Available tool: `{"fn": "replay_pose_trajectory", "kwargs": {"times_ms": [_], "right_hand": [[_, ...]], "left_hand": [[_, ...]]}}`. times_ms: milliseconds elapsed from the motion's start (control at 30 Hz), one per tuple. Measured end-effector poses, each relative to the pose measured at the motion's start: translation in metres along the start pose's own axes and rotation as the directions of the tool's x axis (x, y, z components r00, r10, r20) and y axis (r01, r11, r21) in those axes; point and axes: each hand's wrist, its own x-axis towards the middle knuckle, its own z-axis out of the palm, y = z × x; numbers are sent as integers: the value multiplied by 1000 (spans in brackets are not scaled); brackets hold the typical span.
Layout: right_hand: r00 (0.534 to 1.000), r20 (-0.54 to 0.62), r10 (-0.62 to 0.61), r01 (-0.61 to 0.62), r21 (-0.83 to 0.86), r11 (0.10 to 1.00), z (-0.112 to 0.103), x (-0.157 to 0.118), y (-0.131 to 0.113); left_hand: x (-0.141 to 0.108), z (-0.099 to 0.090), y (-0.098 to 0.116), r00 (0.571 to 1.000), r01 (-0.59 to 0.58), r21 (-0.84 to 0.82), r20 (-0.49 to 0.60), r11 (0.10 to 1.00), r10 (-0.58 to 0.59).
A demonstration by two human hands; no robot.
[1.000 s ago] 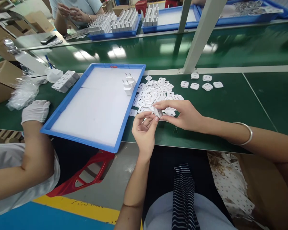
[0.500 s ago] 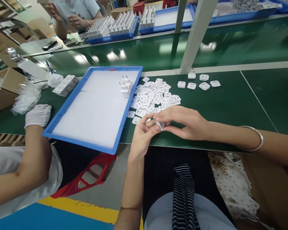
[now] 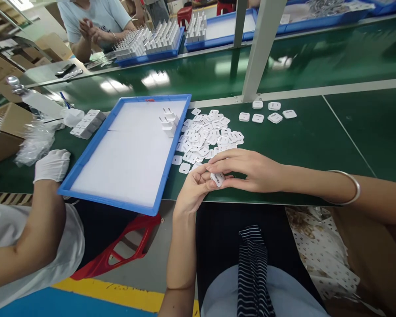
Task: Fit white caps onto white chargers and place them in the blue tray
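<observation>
A small white plastic cover [image 3: 217, 178] with rounded corners and dark print sits between my two hands, its printed face turned up. My left hand [image 3: 195, 187] is closed on it from the left, thumb along its lower edge. From the right, the fingers of my right hand [image 3: 247, 169] pinch its other side; a bangle circles that forearm. Just beyond my hands spreads a heap of similar white covers [image 3: 204, 134] on the green bench. Several more covers [image 3: 275, 117] lie apart, farther right.
Left of the heap stands a blue-rimmed tray [image 3: 161, 189] holding a few white plug adapters [image 3: 169, 123]. A co-worker's gloved hand [image 3: 53, 166] rests by its left side, near white blocks [image 3: 88, 123] and plastic bags [image 3: 36, 141]. A metal post [image 3: 259, 48] rises behind. Another person works across the bench.
The cover between my hands has turned so its printed face shows more fully. My hands stay in nearly the same place. Across the bench, the other person's hands have come together.
</observation>
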Motion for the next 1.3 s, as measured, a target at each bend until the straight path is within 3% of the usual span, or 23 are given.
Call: {"fn": "replay_pose_trajectory", "kwargs": {"times_ms": [167,433,600,700,800,933,1067,1300], "right_hand": [[998,-3,-61,61,23,998,2,2,1],[1000,-18,-9,10,46,999,-6,-9,-1],[983,102,156,-170,156,973,-30,-10,6],[944,75,322,-328,87,941,-60,1,47],[844,-14,536,-529,-185,828,-89,18,108],[744,16,668,-553,-546,629,-102,39,165],[685,43,727,-528,-658,537,-98,56,178],[608,138,782,-582,-593,557,-95,61,191]], "left_hand": [[1,-4,-6,1000,-25,-46,-16,999,24],[9,4,-9,1000,8,-65,-4,998,-9],[18,23,-16,1000,9,-82,-2,997,-10],[21,30,-20,998,-54,-66,-43,996,51],[21,31,-21,994,-93,-5,-57,996,92],[17,29,-19,996,-76,59,-36,995,78],[15,29,-18,996,-80,82,-25,993,82],[15,28,-20,996,-85,103,-29,991,89]]}}
